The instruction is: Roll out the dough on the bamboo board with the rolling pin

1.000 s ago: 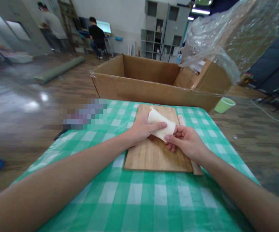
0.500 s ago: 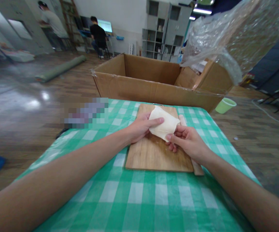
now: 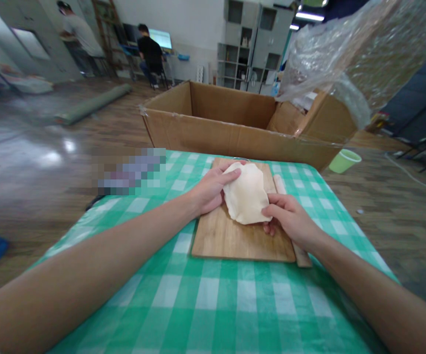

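Open cardboard box (image 3: 235, 135) just beyond the grip, past the table's far edge. Clear plastic bag (image 3: 346, 54) above and right. Green cup (image 3: 343, 160) on floor, well right. Rolling pin (image 3: 280, 184) just right. Checked tablecloth (image 3: 205, 295) below, nearward. Seated person (image 3: 149, 51) far beyond, left.

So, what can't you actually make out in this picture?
Head view.
Rolling pin: middle hidden by right hand.
Fingers of left hand: under the dough sheet.
Cardboard box floor: behind its front wall.
Patch at left edge of tablecloth: pixelated.
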Demonstrator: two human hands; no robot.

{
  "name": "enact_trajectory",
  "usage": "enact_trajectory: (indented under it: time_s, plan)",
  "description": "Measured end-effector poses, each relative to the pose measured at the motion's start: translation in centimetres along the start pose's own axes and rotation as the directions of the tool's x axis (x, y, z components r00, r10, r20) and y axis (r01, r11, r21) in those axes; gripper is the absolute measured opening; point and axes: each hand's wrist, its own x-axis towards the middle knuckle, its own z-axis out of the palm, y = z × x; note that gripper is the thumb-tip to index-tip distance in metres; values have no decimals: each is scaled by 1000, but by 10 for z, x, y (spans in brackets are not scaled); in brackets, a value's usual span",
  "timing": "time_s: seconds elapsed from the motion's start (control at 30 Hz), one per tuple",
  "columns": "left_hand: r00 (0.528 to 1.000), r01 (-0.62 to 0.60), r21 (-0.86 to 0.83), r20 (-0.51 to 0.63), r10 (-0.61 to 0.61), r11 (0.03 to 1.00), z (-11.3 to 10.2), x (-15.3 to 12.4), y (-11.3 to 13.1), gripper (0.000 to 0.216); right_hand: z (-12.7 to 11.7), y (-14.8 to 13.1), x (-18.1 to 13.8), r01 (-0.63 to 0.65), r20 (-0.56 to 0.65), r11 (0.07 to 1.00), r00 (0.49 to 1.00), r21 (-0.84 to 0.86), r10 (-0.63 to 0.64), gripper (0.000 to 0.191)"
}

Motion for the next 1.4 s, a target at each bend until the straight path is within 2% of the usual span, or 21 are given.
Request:
enact_trajectory:
  time_s: [0.17,0.27,0.4,0.63,0.8,0.9,1.0,1.1,1.2,1.4]
  plan:
    - [992,-114,23,-51,115,993,-1,3,-5,37,3,1,3,23,5,996,1000,-81,-23,27]
    - [994,-95,12,-44,96,995,-1,4,-5,40,2,2,3,28,8,990,1000,-140,-27,32]
    - [999,-27,17,-32,27,999,0,2,-3,29,0,1,0,30,32,984,999,-175,-25,33]
    - [996,-64,81,-58,69,995,-1,1,-7,34,2,-1,0,10,34,986,999,-168,-4,28]
    - [994,-90,104,-48,96,990,-3,3,-10,36,5,3,0,44,-74,994,996,-97,-51,39]
    - [995,-94,112,-35,98,989,-4,3,-11,38,0,4,1,71,-121,987,989,-147,-89,44]
    - [995,-85,114,-35,89,990,-4,3,-11,40,-11,3,3,95,-131,969,983,-228,-127,37]
    - [995,-88,116,-41,94,989,-3,3,-11,41,-23,0,6,104,-100,933,984,-344,-146,27]
    - [994,-93,123,-40,98,988,-2,3,-12,40,-31,-3,6,118,-19,882,990,-456,-142,24]
    - [994,-98,173,-39,107,980,-2,2,-13,38,-34,-9,2,163,154,856,983,-490,-99,24]
